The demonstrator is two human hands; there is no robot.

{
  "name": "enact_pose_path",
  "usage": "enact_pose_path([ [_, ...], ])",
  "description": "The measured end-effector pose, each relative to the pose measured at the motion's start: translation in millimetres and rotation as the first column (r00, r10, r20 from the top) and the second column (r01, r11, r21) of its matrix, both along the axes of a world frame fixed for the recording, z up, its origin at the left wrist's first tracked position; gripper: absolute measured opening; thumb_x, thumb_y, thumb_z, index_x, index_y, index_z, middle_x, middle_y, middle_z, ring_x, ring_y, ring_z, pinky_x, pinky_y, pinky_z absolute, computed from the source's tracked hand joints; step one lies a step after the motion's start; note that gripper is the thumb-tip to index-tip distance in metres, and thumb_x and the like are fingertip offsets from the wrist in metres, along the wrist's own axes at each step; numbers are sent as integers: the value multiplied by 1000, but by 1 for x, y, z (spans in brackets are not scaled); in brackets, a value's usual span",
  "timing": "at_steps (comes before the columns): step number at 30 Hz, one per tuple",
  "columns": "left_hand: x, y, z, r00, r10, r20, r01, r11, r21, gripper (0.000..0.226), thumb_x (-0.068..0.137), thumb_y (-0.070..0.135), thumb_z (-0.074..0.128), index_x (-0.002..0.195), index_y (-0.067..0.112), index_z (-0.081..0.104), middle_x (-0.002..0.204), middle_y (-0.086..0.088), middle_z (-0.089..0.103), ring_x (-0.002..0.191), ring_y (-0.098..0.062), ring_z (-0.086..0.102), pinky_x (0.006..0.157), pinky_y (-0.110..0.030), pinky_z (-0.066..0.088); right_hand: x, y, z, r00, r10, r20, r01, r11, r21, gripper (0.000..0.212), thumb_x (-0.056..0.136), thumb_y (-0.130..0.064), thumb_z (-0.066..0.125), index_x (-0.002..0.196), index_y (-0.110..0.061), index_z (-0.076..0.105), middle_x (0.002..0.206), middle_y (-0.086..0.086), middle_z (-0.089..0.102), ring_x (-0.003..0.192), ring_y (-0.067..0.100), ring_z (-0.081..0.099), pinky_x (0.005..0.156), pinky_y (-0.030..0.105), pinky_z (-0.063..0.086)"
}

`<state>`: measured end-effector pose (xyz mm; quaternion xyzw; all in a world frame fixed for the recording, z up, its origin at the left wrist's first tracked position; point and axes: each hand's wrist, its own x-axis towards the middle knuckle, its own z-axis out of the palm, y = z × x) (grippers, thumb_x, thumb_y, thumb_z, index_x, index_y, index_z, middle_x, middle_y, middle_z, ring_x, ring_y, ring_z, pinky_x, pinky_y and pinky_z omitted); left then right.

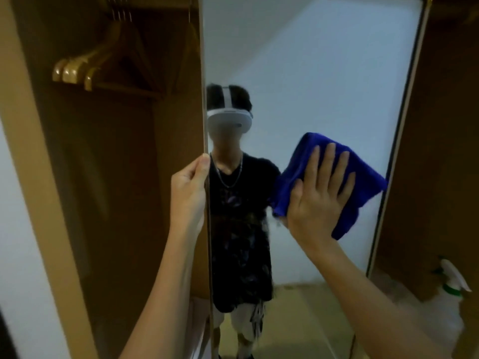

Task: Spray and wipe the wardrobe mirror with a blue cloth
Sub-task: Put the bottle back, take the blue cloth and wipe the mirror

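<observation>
The right hand (321, 193) presses flat on the blue cloth (363, 182), unwiped mirror (324, 73) towards twelve o'clock; left hand (189, 193) grips its edge.

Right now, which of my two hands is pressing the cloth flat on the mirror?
The right hand: its straight fingers press the blue cloth against the mirror. The left hand holds the mirror door's edge instead.

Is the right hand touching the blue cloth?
Touching. The head view shows the right hand lying flat with spread fingers on the blue cloth, pressing it against the mirror.
</observation>
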<state>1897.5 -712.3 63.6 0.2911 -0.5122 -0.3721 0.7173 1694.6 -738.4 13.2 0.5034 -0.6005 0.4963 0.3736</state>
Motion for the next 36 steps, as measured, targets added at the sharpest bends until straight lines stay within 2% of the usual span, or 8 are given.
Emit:
enact_pose_path([
  [1,1,-1,-1,1000,-3,10,3,1000,1,44,100,33,54,121,-5,63,125,-32,55,126,-49,48,111,-58,36,18,0,1,998,26,-52,-26,1000,13,57,104,-33,24,157,-15,13,163,11,12,151,36,8,119,59,12],
  [3,3,-2,-3,997,2,71,-2,1000,0,31,102,33,51,97,15,76,95,-10,76,100,-29,69,100,-48,47,55,1,3,987,79,-141,-74,996,41,59,103,-33,31,157,-17,12,164,9,10,151,34,5,120,58,9],
  [5,3,-3,-4,994,26,110,-23,999,-22,30,103,32,49,91,22,74,83,1,74,86,-18,69,92,-43,51,91,0,4,968,129,-214,-117,991,72,60,103,-34,30,157,-19,9,164,7,7,152,32,2,121,56,5],
  [10,4,-4,-4,994,22,103,-20,999,-26,25,103,28,49,112,24,72,103,3,77,100,-11,72,92,-34,56,119,-3,0,952,160,-261,-134,984,117,58,104,-30,26,157,-18,4,165,8,5,152,31,-1,122,56,5],
  [18,9,-4,-33,981,-42,188,20,993,116,36,104,44,40,97,28,71,98,-4,75,96,-20,71,95,-43,54,109,0,-22,943,194,-270,-165,978,127,54,105,-32,18,157,-20,11,165,5,11,152,28,3,123,52,5],
  [24,13,1,-72,969,21,246,-37,997,60,33,108,32,35,117,28,67,110,3,74,104,-8,69,95,-32,54,111,4,-36,951,227,-209,-206,971,119,54,104,-31,26,156,-19,15,164,5,14,152,29,5,122,54,7],
  [29,3,4,-82,985,34,167,-50,994,95,33,108,28,35,126,30,63,122,7,70,116,-6,64,106,-37,49,116,1,-68,950,217,-226,-192,973,126,52,106,-31,22,156,-20,11,163,7,14,151,30,8,122,56,11],
  [36,-1,4,-83,991,55,119,-69,990,122,30,106,26,42,126,24,65,116,5,73,109,-8,68,101,-36,53,110,-4,-72,943,229,-243,-202,971,129,52,106,-34,24,155,-22,10,163,5,12,151,30,10,120,56,16],
])
